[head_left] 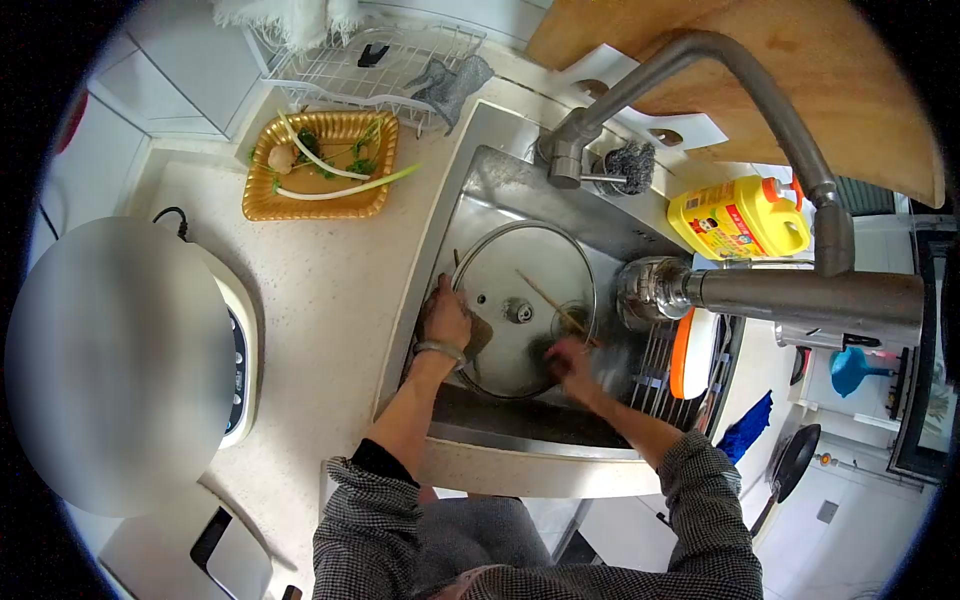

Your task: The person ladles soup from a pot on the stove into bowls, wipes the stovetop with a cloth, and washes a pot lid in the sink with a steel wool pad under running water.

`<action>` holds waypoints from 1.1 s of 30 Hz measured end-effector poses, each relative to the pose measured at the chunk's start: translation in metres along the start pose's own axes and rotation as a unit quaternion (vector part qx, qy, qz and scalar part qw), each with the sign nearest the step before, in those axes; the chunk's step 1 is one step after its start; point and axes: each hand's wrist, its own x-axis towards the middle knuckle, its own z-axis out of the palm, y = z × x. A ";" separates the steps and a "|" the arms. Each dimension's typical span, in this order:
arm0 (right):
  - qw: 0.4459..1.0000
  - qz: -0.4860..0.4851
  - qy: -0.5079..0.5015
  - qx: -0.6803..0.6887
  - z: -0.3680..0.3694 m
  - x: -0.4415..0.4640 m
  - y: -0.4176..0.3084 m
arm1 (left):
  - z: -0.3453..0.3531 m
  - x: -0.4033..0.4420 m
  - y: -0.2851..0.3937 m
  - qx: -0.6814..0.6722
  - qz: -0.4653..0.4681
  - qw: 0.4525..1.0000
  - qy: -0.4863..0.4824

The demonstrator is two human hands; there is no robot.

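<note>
A round clear glass pot lid with a metal rim and central knob lies tilted in the steel sink. My left hand is closed around the lid's left rim. At the lower right part of the lid is my right hand, smeared by motion, so its fingers and anything in them cannot be made out. A thin wooden stick like a chopstick shows across the lid; I cannot tell whether it is over or under the glass. A brown patch by my left fingers is unclear.
A tall faucet reaches over the sink's right side. Beyond are a yellow detergent bottle and a steel scrubber. An orange-edged white item rests on a rack. Left stand a gold tray with scallions and a wire rack.
</note>
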 end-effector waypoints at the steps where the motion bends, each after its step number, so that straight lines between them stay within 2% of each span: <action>1: 0.986 0.072 0.142 -0.046 -0.008 0.012 0.016 | 0.002 0.003 -0.002 -0.002 0.000 1.000 0.001; 2: 0.971 0.122 0.176 -0.104 -0.018 0.034 0.010 | 0.006 0.007 -0.005 0.006 0.000 1.000 0.007; 4: 0.939 0.133 0.291 -0.126 -0.012 0.094 0.016 | 0.006 0.005 -0.002 0.016 -0.002 1.000 0.015; 5: 0.920 0.093 0.371 -0.088 0.012 0.124 0.028 | -0.001 -0.005 0.010 0.043 -0.001 0.999 -0.005; 6: 0.904 0.096 0.341 0.240 0.038 0.148 0.020 | -0.006 -0.010 0.015 0.070 0.001 0.997 -0.025; 8: 0.943 -0.013 0.233 0.238 0.075 0.170 -0.050 | 0.011 0.003 -0.010 0.097 0.015 0.995 -0.002; 9: 0.976 -0.113 0.161 -0.096 0.067 0.168 -0.100 | 0.018 0.007 -0.018 0.118 0.031 0.992 0.017; 10: 0.976 -0.111 0.158 -0.098 0.066 0.167 -0.098 | 0.006 0.003 -0.005 0.064 -0.029 0.997 -0.009; 11: 0.975 -0.076 0.174 -0.115 0.067 0.170 -0.092 | 0.005 -0.004 -0.002 0.065 -0.027 0.997 -0.011; 12: 0.971 -0.049 0.192 -0.132 0.068 0.182 -0.086 | 0.003 -0.009 0.001 0.042 -0.022 0.999 0.025; 13: 0.948 0.051 0.256 -0.180 0.057 0.182 -0.063 | 0.001 -0.010 0.003 0.019 -0.018 0.998 0.063; 14: 0.912 0.163 0.306 -0.219 0.047 0.182 -0.039 | 0.000 -0.002 0.001 0.059 -0.061 0.996 0.011; 15: 0.868 0.270 0.340 -0.240 0.038 0.182 -0.015 | -0.001 0.000 -0.002 0.063 -0.060 0.996 0.012; 17: 0.890 0.188 0.328 -0.257 0.032 0.177 -0.007 | -0.001 0.000 -0.004 0.047 -0.014 0.999 -0.012; 18: 0.889 0.187 0.327 -0.260 0.044 0.171 -0.009 | 0.001 0.001 -0.004 0.044 -0.014 0.999 -0.013; 19: 0.942 0.058 0.245 -0.222 0.064 0.163 -0.022 | 0.003 0.001 -0.002 0.038 -0.028 0.999 -0.006; 20: 0.969 -0.072 0.156 -0.177 0.075 0.159 -0.028 | 0.004 0.001 -0.002 0.032 -0.043 0.999 0.002; 23: 0.974 -0.025 0.160 -0.157 0.069 0.150 -0.020 | 0.006 -0.008 -0.006 0.078 -0.032 0.996 0.038; 25: 0.936 0.141 0.272 -0.173 0.031 0.160 0.007 | 0.000 -0.004 -0.007 0.071 -0.021 0.997 0.004; 27: 0.948 0.091 0.239 -0.189 0.021 0.158 0.005 | -0.003 -0.001 -0.003 0.060 -0.010 0.997 -0.037; 28: 0.980 -0.008 0.192 -0.058 0.029 0.152 -0.008 | -0.005 -0.001 0.003 0.051 -0.035 0.997 -0.039; 29: 0.982 -0.107 0.139 0.076 0.045 0.143 -0.032 | -0.005 -0.001 0.006 0.042 -0.058 0.997 -0.039; 31: 0.996 -0.078 -0.010 0.033 0.059 0.097 -0.100 | -0.002 -0.001 0.001 0.036 -0.045 0.998 -0.018; 33: 0.984 -0.123 -0.086 0.096 0.059 0.049 -0.112 | 0.007 0.001 -0.013 0.032 -0.033 0.999 0.003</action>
